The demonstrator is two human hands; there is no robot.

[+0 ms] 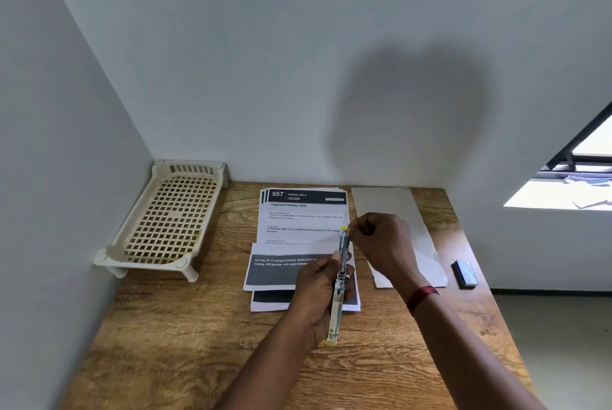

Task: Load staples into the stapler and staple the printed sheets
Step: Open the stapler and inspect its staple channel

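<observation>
I'm still loading: my left hand (316, 290) clamps the stapler (340, 280) above the printed sheets (298, 234), my right hand (381, 240) pinches its yellow-tipped far end, staples next, probably from the small box (464, 273)

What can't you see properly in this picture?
All in the head view:
- Inside the silver metal stapler: seen edge-on, so any staples are too small to tell.
- What the right hand pinches at the stapler's yellow tip: fingers hide it.
- Lower printed white sheets: covered by the top page, the left hand and the stapler.
- Small print on the sheets: blurred.
- Small dark blue box: label too small.
</observation>
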